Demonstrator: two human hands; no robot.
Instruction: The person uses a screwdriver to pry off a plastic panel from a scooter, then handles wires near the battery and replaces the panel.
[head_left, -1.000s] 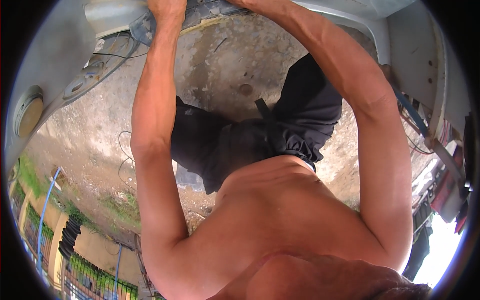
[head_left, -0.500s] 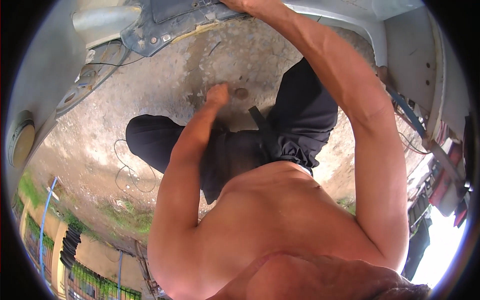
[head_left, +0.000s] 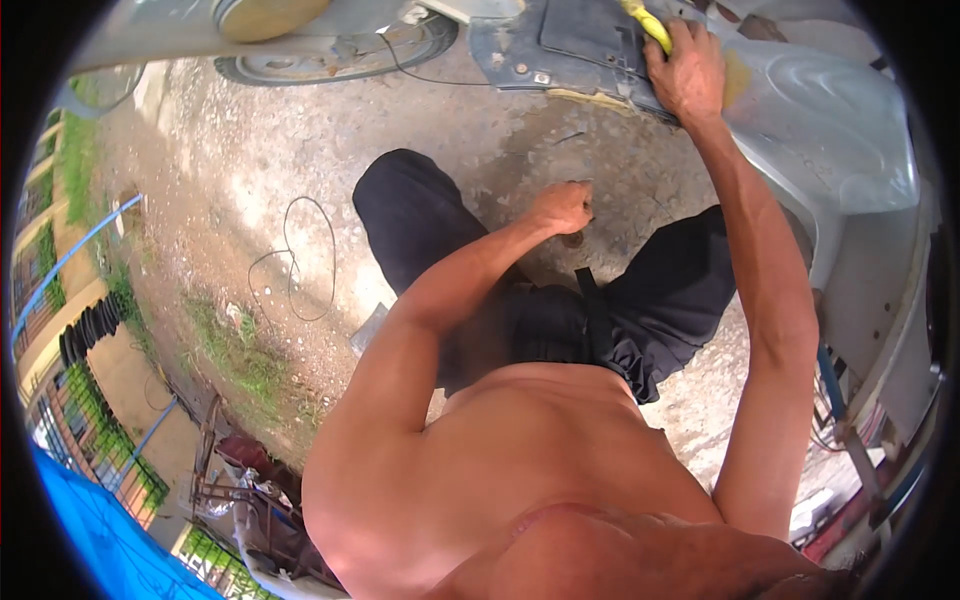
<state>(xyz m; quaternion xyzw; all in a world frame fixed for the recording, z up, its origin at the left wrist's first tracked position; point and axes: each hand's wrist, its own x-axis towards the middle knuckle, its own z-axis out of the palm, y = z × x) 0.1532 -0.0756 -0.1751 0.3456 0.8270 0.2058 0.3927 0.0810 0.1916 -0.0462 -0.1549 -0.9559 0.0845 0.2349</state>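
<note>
My right hand (head_left: 690,70) is on the worn grey panel (head_left: 590,45) at the top of the view, fingers curled over the yellow handle (head_left: 646,20) of what looks like a tool. My left hand (head_left: 563,208) is low over the stained concrete ground (head_left: 260,180) between my black-trousered knees, fingers curled; what they hold, if anything, is hidden. A pale grey moulded body part (head_left: 800,120) lies right of my right hand.
A rusty wheel-like disc (head_left: 330,62) and thin cable sit at upper left, with a wire loop (head_left: 310,250) on the ground. Grass, blue pipes (head_left: 80,250), a blue tarp (head_left: 100,530) and scrap line the left. Metal panels (head_left: 865,270) stand at the right.
My left hand came off the top panel and dropped toward the ground. My right hand now grips a yellow handle that was not visible earlier. The whole view has turned.
</note>
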